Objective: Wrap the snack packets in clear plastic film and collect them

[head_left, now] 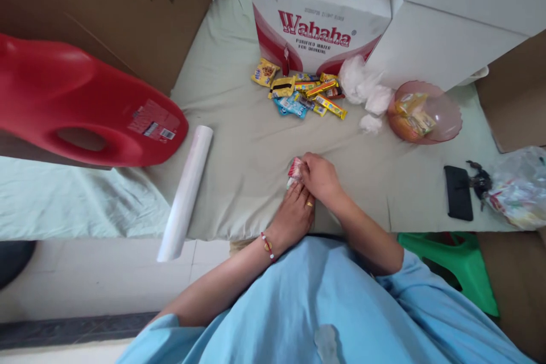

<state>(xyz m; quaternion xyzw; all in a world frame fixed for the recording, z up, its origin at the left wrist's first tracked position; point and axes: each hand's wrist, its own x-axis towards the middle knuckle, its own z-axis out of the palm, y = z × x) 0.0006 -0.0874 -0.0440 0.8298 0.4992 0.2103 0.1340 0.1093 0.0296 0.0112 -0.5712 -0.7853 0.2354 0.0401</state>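
Both my hands meet at the middle of the cloth-covered table (239, 142). My right hand (321, 177) is closed over a small red-and-white snack packet (294, 169). My left hand (294, 216) lies just under it, fingers reaching to the same packet, with a ring on one finger and a beaded bracelet at the wrist. How the left fingers grip is partly hidden by the right hand.
A pile of snack packets (302, 95) lies before a Wahaha carton (315, 23). Crumpled white bags (362, 88) and a pink bowl (443, 125) with packets sit right. A plastic roll (185, 193), red jug (77, 102), black phone (458, 192) and a filled bag (518, 187) surround.
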